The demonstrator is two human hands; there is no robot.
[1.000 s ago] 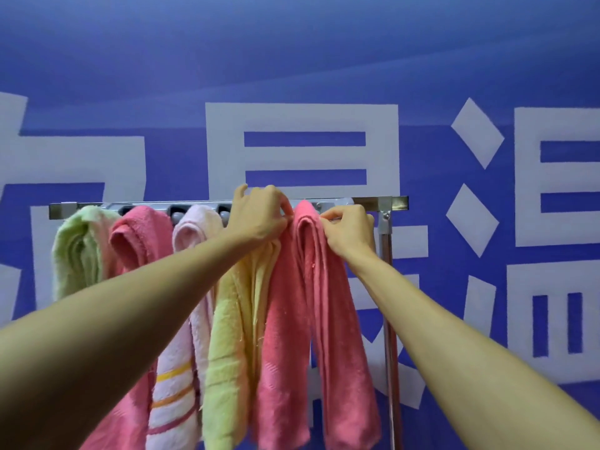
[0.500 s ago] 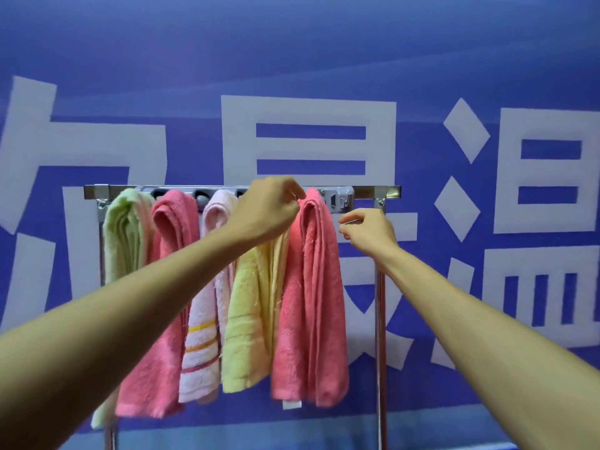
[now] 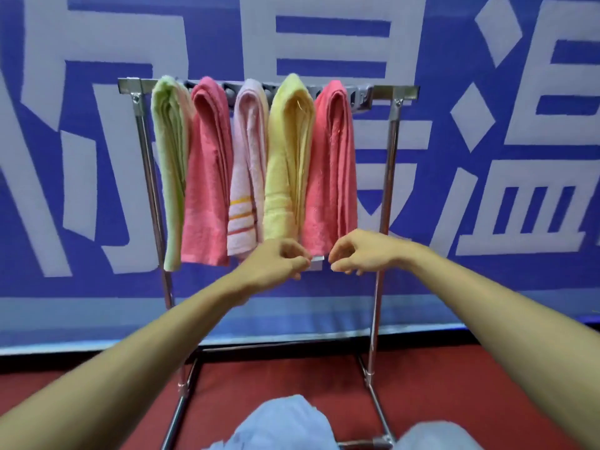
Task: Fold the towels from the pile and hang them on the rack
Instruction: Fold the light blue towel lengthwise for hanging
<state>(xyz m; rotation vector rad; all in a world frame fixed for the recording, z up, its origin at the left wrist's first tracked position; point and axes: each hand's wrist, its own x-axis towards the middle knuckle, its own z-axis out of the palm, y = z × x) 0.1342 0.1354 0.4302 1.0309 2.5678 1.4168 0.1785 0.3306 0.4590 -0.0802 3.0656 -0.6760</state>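
Fingers (image 3: 299, 265): L hand (image 3: 276, 264), R hand (image 3: 360, 254) flank towel tag (image 3: 317, 263).

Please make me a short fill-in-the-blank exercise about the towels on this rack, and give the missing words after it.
1. The rack carries ___ folded towels.
2. The striped towel hangs in the ___ of the row.
3. Between the striped towel and the right pink towel hangs a ___ towel.
4. The colour of the leftmost towel is ___.

Missing words: five, middle, yellow, green.
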